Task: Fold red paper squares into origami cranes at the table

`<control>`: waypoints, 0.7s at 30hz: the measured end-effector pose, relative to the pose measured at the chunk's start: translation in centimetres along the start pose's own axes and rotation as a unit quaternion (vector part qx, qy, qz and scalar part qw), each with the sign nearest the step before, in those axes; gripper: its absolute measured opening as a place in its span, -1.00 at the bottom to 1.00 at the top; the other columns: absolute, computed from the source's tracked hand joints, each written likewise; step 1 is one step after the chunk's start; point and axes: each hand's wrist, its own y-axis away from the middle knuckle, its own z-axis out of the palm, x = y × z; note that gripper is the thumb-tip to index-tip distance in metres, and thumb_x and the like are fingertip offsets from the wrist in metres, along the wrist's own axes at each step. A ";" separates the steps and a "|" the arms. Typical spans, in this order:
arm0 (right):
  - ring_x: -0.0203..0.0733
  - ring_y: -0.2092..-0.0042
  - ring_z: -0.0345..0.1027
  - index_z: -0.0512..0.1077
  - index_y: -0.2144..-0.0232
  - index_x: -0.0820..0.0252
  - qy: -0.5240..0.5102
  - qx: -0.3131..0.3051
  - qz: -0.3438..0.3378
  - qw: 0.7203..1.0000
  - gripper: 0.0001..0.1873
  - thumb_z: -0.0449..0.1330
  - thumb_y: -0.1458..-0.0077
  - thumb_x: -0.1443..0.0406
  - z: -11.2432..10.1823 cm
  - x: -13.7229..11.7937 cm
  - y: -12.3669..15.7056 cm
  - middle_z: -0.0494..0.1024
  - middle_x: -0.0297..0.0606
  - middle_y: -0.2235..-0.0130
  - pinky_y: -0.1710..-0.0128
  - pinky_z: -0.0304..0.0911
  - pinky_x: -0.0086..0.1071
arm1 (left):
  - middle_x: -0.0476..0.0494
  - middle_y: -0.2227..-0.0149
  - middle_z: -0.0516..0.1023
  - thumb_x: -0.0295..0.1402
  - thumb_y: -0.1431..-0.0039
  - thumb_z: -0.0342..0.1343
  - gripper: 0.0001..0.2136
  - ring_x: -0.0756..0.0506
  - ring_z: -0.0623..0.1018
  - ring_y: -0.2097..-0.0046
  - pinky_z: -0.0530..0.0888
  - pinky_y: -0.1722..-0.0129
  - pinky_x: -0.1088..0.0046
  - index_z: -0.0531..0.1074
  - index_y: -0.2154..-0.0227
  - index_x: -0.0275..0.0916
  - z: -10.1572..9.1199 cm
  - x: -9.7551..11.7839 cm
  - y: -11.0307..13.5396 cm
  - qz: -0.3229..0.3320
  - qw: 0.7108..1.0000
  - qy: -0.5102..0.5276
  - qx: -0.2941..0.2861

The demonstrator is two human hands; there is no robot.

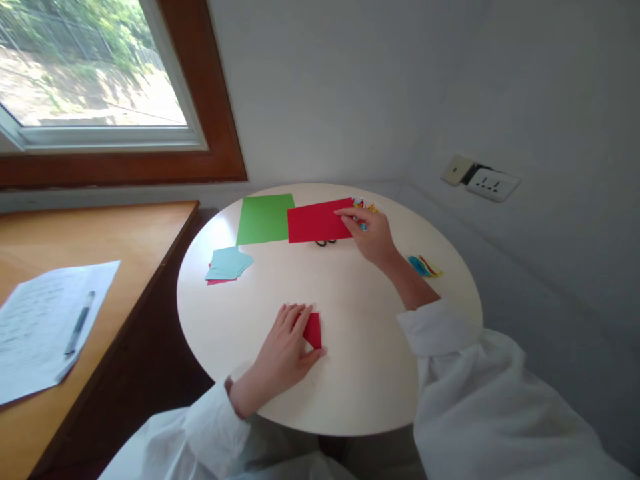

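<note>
At the near side of the table, my left hand (283, 353) holds a small red piece of paper (313, 331) flat against the top. Its fingers lie over the left part of the paper and the thumb is at the lower corner. Farther back, my right hand (370, 233) pinches the right end of a larger red sheet of paper (317, 221) between thumb and fingers. That sheet partly covers the edge of a green sheet (265, 219). Dark scissor handles (326, 243) peek out below it, and the rest is hidden.
On the left of the round white table (340, 413) lie light blue paper pieces (227, 263) over red ones. Thin coloured strips (425, 266) are at the right. A wooden desk (145, 247) with written paper (45, 320) and a pen (80, 323) stands left.
</note>
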 end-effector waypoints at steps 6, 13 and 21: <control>-0.22 0.07 0.37 0.33 -0.04 0.20 0.034 -0.089 0.128 0.987 -0.57 -0.09 -0.16 0.29 9.0 2.8 -4.8 0.49 -0.16 0.01 0.11 0.24 -0.36 | -0.33 -0.08 0.33 -0.25 0.00 0.17 -0.38 -0.30 0.30 -0.12 0.29 -0.07 -0.04 0.13 -0.13 -0.25 0.6 -0.4 0.0 -0.033 0.999 0.021 0.038; -0.05 0.00 0.32 0.45 0.10 0.18 0.140 -0.179 0.179 0.957 -0.64 -0.05 -0.13 0.34 14.0 3.8 -4.2 0.51 -0.08 0.05 0.01 0.08 -0.18 | -0.36 -0.06 0.36 -0.17 0.11 0.25 -0.29 -0.35 0.28 -0.10 0.23 -0.09 -0.04 0.19 -0.10 -0.36 1.1 -0.5 -0.2 -0.077 0.997 -0.010 0.016; 0.03 0.14 0.38 0.50 0.32 0.26 0.217 -0.239 0.157 0.933 -0.62 -0.10 -0.18 0.28 13.5 3.9 -3.7 0.57 0.02 0.25 0.07 -0.03 -0.08 | -0.32 -0.01 0.37 -0.10 0.12 0.25 -0.29 -0.32 0.31 -0.06 0.16 -0.04 -0.03 0.21 -0.10 -0.26 1.0 -0.2 0.0 -0.098 0.995 -0.029 0.020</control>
